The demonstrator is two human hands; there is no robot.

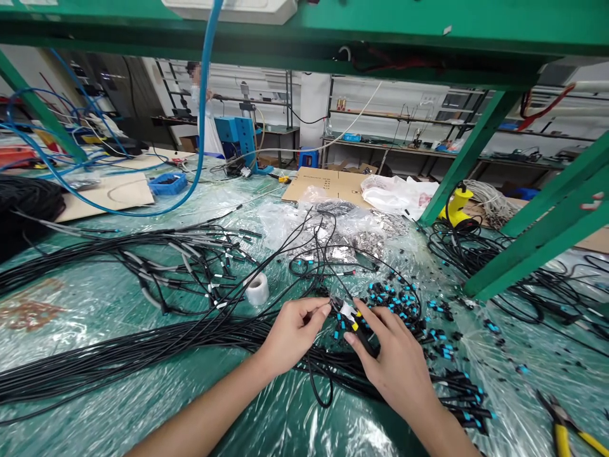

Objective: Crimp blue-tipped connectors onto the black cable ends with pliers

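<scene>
- Starting at the far left: one black cable coil [26,206] heaped on the bench edge, one cardboard sheet [107,197] beside it, and one blue plastic tray [167,184] just past that.
- Looping down from above, one blue hose [202,108] hangs in front of a co-worker [200,108] standing far back at one blue machine [235,139].
- Across the plastic sheeting [61,374], two bundles of black cables: the upper bundle [181,266] is tagged in white, and the lower bundle [118,355] runs under both wrists.
- Next up, one roll of transparent tape [257,289], standing near the upper bundle.
- Left hand [292,336], closed in a pinch, thumb and forefinger gripping one white-tagged black cable connector [349,315], right over the lower bundle.
- Right hand [394,362], also grasping, fingers clamped on that same connector from the other side.
- Just beyond the hands, one heap of blue-tipped connectors [394,301], too many to count, with one pile of foil bags [352,244] behind.
- Moving right, one yellow tool [457,206] under the green bench frame [495,152].
- Bottom right corner, one pair of yellow-handled pliers [561,431].
- Right edge, another person's fingers [592,202], resting on a green beam.
</scene>
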